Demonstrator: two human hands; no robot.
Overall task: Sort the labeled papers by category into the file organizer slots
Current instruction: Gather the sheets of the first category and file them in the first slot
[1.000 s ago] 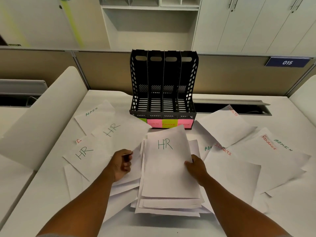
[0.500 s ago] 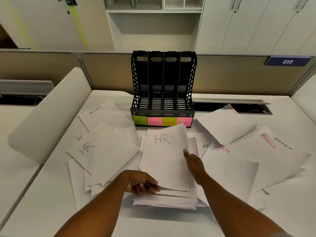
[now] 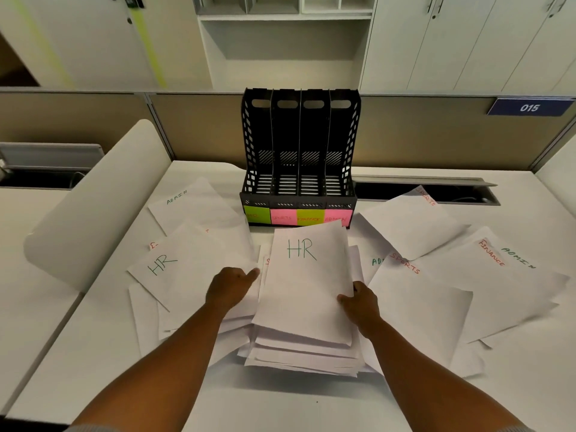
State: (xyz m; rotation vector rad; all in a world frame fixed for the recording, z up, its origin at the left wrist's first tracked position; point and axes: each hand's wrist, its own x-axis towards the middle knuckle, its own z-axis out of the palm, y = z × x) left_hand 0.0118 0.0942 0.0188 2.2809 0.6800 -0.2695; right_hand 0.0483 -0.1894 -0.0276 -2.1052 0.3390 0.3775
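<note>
Both hands, right hand [image 3: 358,299] pinching the top HR sheet [image 3: 307,285] and left hand [image 3: 230,286] loosely curled on the papers beside it, are gathering HR sheets, which next need carrying to the file organizer [image 3: 299,157]'s leftmost green-tagged slot.

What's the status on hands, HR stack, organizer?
Right hand grips HR stack edge; left hand curled beside it. Organizer slots empty. Path clear.

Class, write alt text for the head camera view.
Two hands work a central paper stack: the right hand grips the top "HR" sheet, the left hand rests beside it. Behind stands an empty four-slot black file organizer; labeled papers lie scattered around.
</note>
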